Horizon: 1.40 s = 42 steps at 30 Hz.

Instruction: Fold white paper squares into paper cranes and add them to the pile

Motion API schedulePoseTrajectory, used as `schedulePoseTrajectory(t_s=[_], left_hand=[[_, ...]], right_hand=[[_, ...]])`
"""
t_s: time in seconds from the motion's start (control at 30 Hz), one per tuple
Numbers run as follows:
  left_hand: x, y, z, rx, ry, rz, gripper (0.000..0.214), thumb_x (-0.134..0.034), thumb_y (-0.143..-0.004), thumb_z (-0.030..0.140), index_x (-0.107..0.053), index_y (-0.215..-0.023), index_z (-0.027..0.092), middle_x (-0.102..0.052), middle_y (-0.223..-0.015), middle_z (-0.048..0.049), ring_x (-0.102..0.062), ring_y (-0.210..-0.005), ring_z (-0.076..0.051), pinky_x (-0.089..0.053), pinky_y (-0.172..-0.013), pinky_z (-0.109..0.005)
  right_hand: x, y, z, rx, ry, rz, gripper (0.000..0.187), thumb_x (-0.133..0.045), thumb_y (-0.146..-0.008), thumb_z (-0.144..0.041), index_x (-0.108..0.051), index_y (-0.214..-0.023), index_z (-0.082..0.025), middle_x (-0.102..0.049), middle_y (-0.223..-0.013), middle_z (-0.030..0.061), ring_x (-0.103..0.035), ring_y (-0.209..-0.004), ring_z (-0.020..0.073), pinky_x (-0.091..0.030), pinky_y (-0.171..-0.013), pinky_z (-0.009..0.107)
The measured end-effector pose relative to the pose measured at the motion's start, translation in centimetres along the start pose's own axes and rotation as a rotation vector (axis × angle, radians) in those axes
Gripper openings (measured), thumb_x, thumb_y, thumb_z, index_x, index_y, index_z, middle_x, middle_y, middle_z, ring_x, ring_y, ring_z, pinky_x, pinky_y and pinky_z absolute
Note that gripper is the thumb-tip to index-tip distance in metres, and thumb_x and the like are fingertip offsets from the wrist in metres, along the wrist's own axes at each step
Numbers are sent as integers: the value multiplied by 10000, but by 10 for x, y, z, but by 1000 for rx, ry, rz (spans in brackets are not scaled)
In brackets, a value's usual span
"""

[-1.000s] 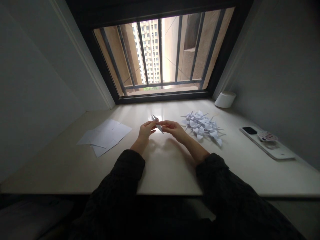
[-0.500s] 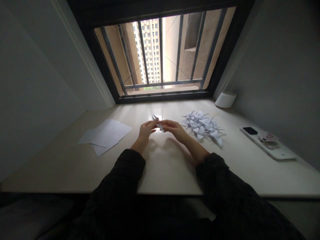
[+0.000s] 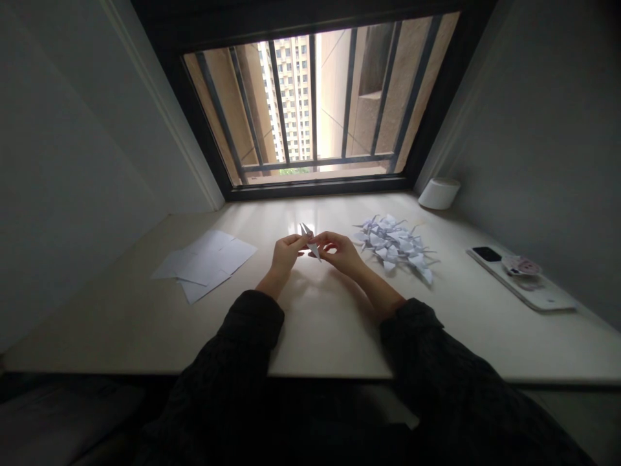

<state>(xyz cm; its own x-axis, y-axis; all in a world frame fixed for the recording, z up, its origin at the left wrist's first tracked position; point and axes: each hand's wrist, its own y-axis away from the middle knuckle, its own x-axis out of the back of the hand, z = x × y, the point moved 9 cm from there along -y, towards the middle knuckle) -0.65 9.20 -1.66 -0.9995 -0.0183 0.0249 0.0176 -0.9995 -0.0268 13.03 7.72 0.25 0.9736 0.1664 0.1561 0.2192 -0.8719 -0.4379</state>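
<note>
Between my hands is a narrow folded piece of white paper (image 3: pixel 315 250), with two thin points at its far end and one point toward me. My left hand (image 3: pixel 286 252) pinches it from the left with thumb and fingers. From the right, my right hand (image 3: pixel 340 251) grips its edge, thumb and forefinger curved into a ring. The paper is held over the middle of the white table; fingers cover its centre. To the right of my right hand lies a heap of folded paper cranes (image 3: pixel 394 243).
Flat white paper sheets (image 3: pixel 208 262) lie at the left. A phone (image 3: pixel 528 285) with a round grip lies at the right. A white roll-shaped object (image 3: pixel 439 193) stands at the back right corner, near the barred window (image 3: pixel 310 103). The table (image 3: pixel 334 349) ends close to me.
The folded paper has turned slightly in my hands, its near point now reaching further down. My right thumb and forefinger have shifted into a more curved pinch.
</note>
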Motion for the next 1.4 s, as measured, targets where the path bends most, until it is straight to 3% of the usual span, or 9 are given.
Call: schedulePoseTrajectory(t_s=[0.13, 0.27, 0.77, 1.07, 1.4], left_hand=[[-2, 0, -2, 23, 1, -29, 390, -722, -627, 569, -659, -633, 184, -691, -699, -67, -652, -728, -212, -444, -699, -325], [-4, 1, -4, 43, -18, -61, 377, -728, -622, 558, -665, -626, 186, -691, -697, -71, -653, -753, -221, -442, -715, -335], [-5, 1, -6, 80, -27, -81, 376, -727, -616, 538, -688, -670, 168, -678, -687, -59, -626, -711, -187, -404, -688, -304], [-6, 1, -14, 128, 5, -68, 322, -687, -674, 491, -709, -727, 174, -706, -749, -69, -636, -755, -205, -386, -661, -304], [-14, 2, -10, 105, -31, -147, 352, -664, -700, 509, -724, -762, 168, -718, -754, -85, -640, -760, -200, -355, -630, -286]], right_hand=[[6, 3, -13, 114, 201, 76, 153, -678, -745, -309, -734, -879, -262, -684, -810, 20, -602, -696, 153, -476, -665, 313], [11, 5, -20, 207, 234, 110, 114, -665, -770, -292, -755, -839, -283, -674, -847, 36, -599, -761, 172, -479, -678, 321], [8, 7, -26, 278, 333, 90, 140, -680, -755, -198, -741, -858, -271, -662, -831, 13, -601, -715, 138, -486, -666, 279], [5, 15, -43, 407, 546, 118, 122, -633, -833, -321, -734, -828, -252, -669, -763, 24, -598, -710, 155, -460, -683, 292], [1, 18, -49, 450, 694, 156, 189, -549, -878, -296, -657, -753, -204, -576, -664, 21, -521, -646, 153, -411, -633, 279]])
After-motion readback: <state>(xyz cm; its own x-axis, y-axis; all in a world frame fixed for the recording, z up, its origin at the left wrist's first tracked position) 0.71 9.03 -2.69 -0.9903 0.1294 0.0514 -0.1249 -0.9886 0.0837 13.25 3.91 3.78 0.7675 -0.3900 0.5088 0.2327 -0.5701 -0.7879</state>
